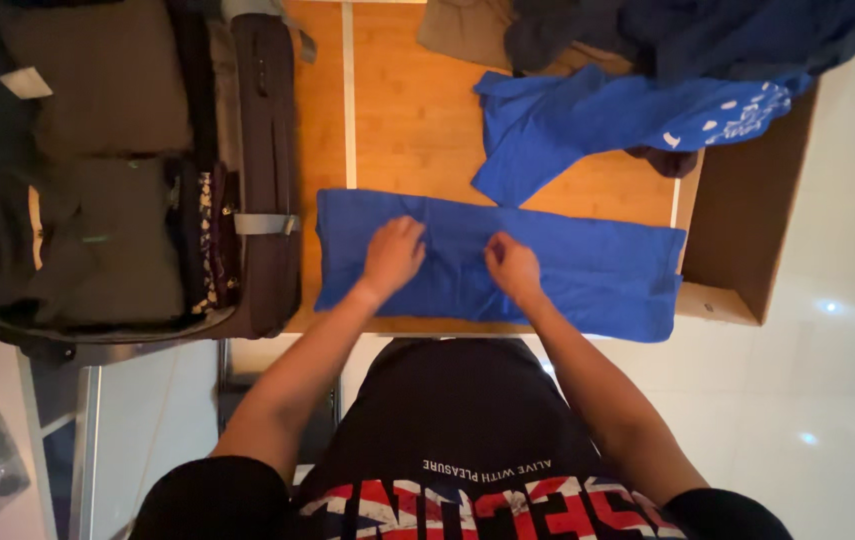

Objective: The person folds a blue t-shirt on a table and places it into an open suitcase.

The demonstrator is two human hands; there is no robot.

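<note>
A blue garment (587, 265) lies folded into a long flat strip across the near edge of the wooden table (417, 120). My left hand (392, 255) rests on its middle, fingers curled down onto the cloth. A hand's width to the right, my right hand (512, 268) presses or pinches the same cloth. Both hands touch the garment near its centre; neither lifts it.
An open dark suitcase (107, 170) with packed clothes fills the left side, its rim against the garment's left end. A second blue garment (597, 120) and a heap of dark clothes (687, 35) lie at the back right. A cardboard box (747, 220) stands at the right.
</note>
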